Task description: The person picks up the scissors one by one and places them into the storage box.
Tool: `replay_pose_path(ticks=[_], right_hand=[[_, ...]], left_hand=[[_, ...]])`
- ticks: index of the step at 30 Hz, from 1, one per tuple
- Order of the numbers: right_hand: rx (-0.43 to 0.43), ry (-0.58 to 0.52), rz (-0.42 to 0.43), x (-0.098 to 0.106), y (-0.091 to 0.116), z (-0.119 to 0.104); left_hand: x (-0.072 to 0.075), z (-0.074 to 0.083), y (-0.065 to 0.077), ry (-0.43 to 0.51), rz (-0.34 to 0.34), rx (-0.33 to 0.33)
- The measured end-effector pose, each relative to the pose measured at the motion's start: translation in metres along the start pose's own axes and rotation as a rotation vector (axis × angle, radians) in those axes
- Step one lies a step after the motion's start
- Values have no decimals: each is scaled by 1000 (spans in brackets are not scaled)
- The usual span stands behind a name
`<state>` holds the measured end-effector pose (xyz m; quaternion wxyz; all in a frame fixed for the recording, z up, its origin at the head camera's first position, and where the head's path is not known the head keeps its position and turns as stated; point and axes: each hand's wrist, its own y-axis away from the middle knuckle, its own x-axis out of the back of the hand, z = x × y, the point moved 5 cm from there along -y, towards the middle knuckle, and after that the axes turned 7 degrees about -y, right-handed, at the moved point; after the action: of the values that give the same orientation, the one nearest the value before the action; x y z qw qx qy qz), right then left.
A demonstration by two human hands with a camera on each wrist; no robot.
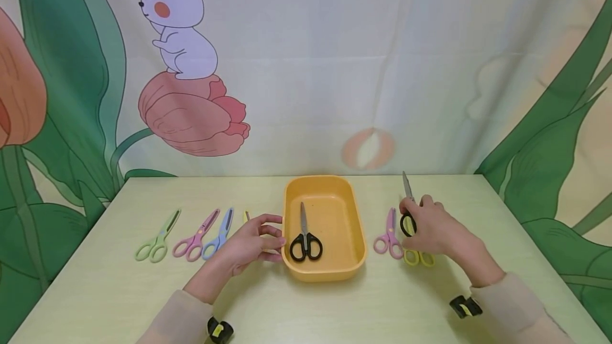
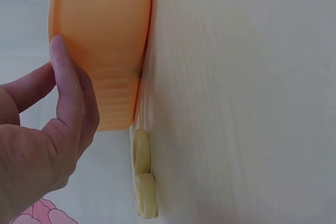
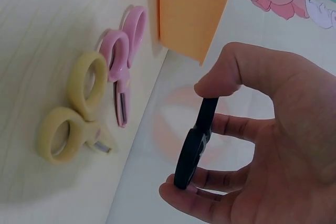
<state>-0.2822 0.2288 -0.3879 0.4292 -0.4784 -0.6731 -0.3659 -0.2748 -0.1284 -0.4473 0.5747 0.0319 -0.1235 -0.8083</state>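
Note:
My left hand [image 1: 251,243] is at the left side of an orange plastic tray [image 1: 359,227], with relaxed fingers touching its rim and outer wall. Inside lies a pair of black-handled scissors [image 1: 304,238], blades toward the back. Over the table at the right, my right hand [image 1: 437,227] pinches a second pair of black-handled scissors [image 1: 408,223] by the handle, blades pointing up and away. The right wrist view shows that black handle [image 3: 191,150] between thumb and fingers. Below it lie yellow scissors [image 1: 418,258], partly covered by the hand, with pink scissors [image 1: 389,235] beside them.
Left of the tray lie green scissors [image 1: 155,243], pink scissors [image 1: 195,240] and blue scissors [image 1: 220,238]. Another yellow pair [image 1: 246,215] is mostly hidden behind my left hand. A printed curtain [image 1: 306,78] hangs behind the table's back edge.

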Motion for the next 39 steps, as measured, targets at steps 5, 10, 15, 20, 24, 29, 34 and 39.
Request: replay_pose_path(ticks=[5,10,15,20,24,29,34,39], right_hand=[[23,6,1,1,-1,-14],[81,6,9,2,-2,-31],[117,-19,1,2,-4,-47],[117,-22,-9,-1,-9,-62],[134,-22,-12,-6,-12,-74],[169,-3,-4,-13,-16,-90],[178,39,-18,-21,-20,-107],[192,51,-23,-31,-23,-120]], left_hand=[[0,0,0,-6,0,0],[1,0,1,-4,0,0],[1,0,1,-4,0,2],[1,1,1,-11,3,5],[0,1,0,-9,0,11],[0,1,-1,-8,-2,14],[0,1,-1,-6,-3,15],[0,0,0,-1,-4,11]])
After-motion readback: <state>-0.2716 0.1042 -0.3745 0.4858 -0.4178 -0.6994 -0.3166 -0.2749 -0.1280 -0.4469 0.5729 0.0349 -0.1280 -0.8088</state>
